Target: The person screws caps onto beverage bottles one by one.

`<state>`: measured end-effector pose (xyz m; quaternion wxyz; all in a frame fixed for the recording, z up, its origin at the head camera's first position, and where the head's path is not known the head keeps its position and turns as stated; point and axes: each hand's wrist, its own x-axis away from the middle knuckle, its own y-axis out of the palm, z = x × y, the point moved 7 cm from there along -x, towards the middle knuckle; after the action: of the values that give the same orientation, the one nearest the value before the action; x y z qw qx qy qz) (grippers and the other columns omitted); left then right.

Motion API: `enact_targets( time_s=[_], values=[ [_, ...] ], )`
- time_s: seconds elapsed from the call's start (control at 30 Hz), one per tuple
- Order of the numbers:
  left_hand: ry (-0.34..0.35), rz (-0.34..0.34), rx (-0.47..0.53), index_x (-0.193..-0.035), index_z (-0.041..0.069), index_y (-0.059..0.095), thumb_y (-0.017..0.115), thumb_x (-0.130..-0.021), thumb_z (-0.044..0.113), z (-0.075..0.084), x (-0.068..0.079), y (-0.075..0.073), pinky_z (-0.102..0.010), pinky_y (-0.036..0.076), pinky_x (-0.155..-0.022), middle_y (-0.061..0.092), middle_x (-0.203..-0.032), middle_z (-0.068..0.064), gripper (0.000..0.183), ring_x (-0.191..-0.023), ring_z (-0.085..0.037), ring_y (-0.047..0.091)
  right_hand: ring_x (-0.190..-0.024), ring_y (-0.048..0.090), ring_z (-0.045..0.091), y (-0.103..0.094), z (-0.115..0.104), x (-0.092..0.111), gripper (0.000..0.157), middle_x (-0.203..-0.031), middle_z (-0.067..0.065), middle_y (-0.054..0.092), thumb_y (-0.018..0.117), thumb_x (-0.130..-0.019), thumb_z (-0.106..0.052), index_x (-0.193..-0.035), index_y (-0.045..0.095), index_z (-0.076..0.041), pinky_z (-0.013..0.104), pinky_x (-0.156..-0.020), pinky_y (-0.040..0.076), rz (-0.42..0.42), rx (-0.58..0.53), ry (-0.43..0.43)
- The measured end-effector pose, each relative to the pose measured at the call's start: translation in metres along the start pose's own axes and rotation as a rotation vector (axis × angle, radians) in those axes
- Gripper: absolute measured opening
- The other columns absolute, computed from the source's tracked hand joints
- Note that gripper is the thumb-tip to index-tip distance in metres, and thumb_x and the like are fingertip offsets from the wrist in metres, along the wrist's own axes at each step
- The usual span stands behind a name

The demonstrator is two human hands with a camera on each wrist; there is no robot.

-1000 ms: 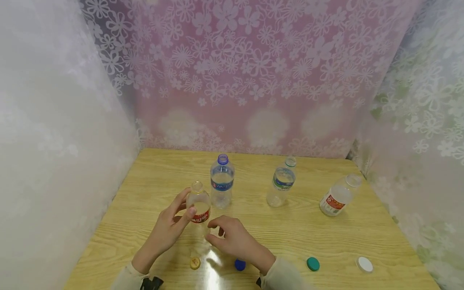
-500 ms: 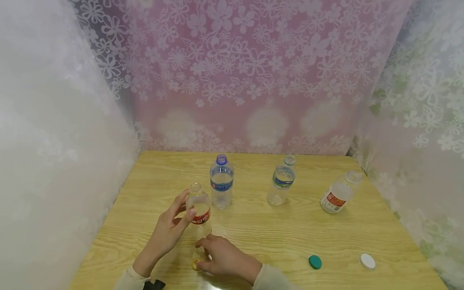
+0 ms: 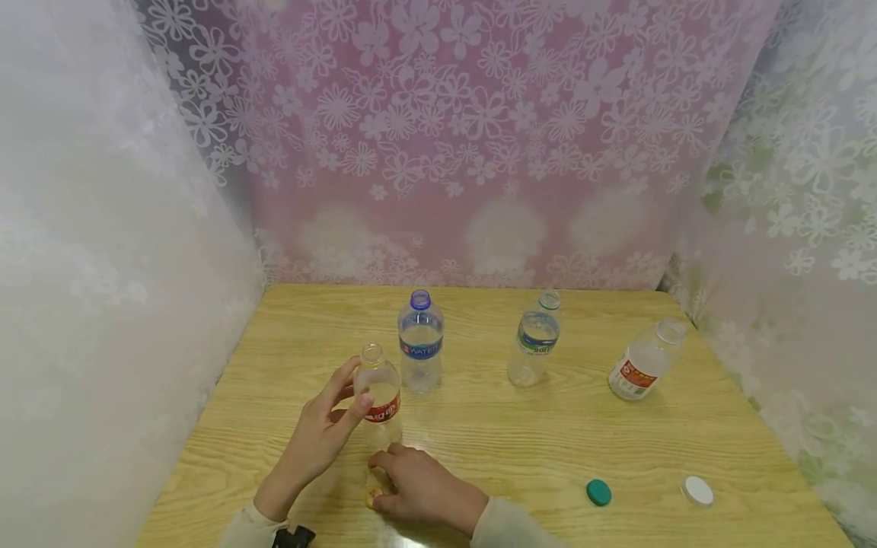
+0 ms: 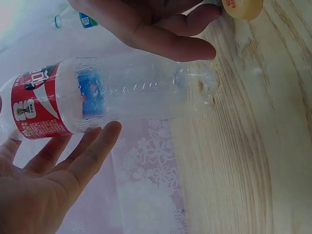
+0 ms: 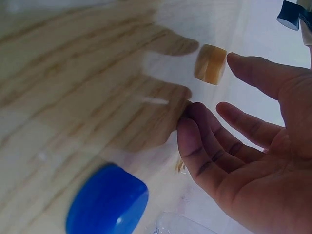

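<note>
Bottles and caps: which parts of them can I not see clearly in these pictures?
Blue cap: unseen in the head view, apparently behind the right hand; cut by the right wrist view's bottom edge.
Yellow cap: head view, partly covered by the right hand.
Bottle in the left hand: its mouth lies beyond the left wrist view's left edge.
Rightmost bottle: the head view shows its label too small to read.

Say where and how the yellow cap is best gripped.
Probably by the round side wall of the yellow cap, with the right hand coming from its right and above: the short cap seems to lie flat on the table.
</note>
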<state>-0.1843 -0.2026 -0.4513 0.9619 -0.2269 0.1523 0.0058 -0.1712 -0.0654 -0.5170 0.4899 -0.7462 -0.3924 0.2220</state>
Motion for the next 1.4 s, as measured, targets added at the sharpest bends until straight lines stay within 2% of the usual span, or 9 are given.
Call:
enact_targets(
  time_s=[0.17,0.33,0.47,0.93,1.17,1.4],
  values=[
    [-0.007,-0.003,-0.008,-0.159,0.037,0.041,0.061,-0.108,0.022,-0.001,0.0002,-0.0003,-0.026,0.062,-0.086,0.064,-0.144,-0.016,0.056,-0.128,-0.04,0.066,-0.071,0.042,-0.002,-0.0009,-0.0023,-0.0012,0.041,-0.092,-0.01,0.061,0.08,-0.093,-0.038,-0.127,0.072,-0.015,0.014,-0.063,0.041,0.024,0.046,-0.025],
    [-0.023,-0.002,-0.017,-0.158,0.039,0.041,0.061,-0.108,0.024,-0.002,0.0005,-0.001,-0.027,0.061,-0.087,0.064,-0.144,-0.015,0.055,-0.129,-0.039,0.066,-0.068,0.04,-0.003,-0.0015,-0.0052,-0.0017,0.026,-0.085,-0.012,0.056,0.081,-0.093,-0.034,-0.114,0.078,-0.018,0.011,-0.059,0.033,0.047,0.072,-0.079],
    [-0.028,-0.004,-0.015,-0.158,0.038,0.042,0.061,-0.108,0.024,-0.0018,0.0004,-0.0012,-0.027,0.061,-0.087,0.064,-0.144,-0.016,0.055,-0.129,-0.039,0.066,-0.069,0.039,-0.004,-0.0013,-0.0059,-0.0018,0.019,-0.083,-0.013,0.056,0.08,-0.094,-0.032,-0.108,0.08,-0.021,0.01,-0.06,0.032,0.055,0.079,-0.099],
    [-0.033,-0.013,-0.014,-0.159,0.037,0.041,0.061,-0.109,0.024,-0.0001,-0.0003,-0.001,-0.027,0.061,-0.088,0.064,-0.145,-0.017,0.056,-0.129,-0.039,0.065,-0.067,0.038,-0.004,-0.0004,-0.0061,-0.0002,0.021,-0.083,-0.014,0.053,0.08,-0.094,-0.036,-0.109,0.08,-0.021,0.009,-0.059,0.031,0.053,0.079,-0.103],
    [-0.025,-0.013,-0.011,-0.16,0.038,0.04,0.061,-0.109,0.023,-0.0011,-0.0001,-0.0009,-0.027,0.061,-0.088,0.064,-0.145,-0.017,0.057,-0.129,-0.039,0.065,-0.067,0.038,-0.004,-0.0005,-0.0097,0.0007,0.025,-0.085,-0.014,0.052,0.083,-0.089,-0.035,-0.11,0.079,-0.022,0.009,-0.058,0.031,0.034,0.142,-0.098],
    [-0.016,-0.015,-0.023,-0.161,0.038,0.039,0.059,-0.109,0.023,-0.0015,0.0005,-0.0002,-0.028,0.062,-0.086,0.063,-0.145,-0.018,0.058,-0.128,-0.04,0.065,-0.069,0.038,-0.004,-0.0009,-0.0105,0.001,0.011,-0.082,-0.014,0.051,0.078,-0.093,-0.03,-0.093,0.074,-0.02,0.009,-0.061,0.032,0.099,0.192,-0.173]
  ],
)
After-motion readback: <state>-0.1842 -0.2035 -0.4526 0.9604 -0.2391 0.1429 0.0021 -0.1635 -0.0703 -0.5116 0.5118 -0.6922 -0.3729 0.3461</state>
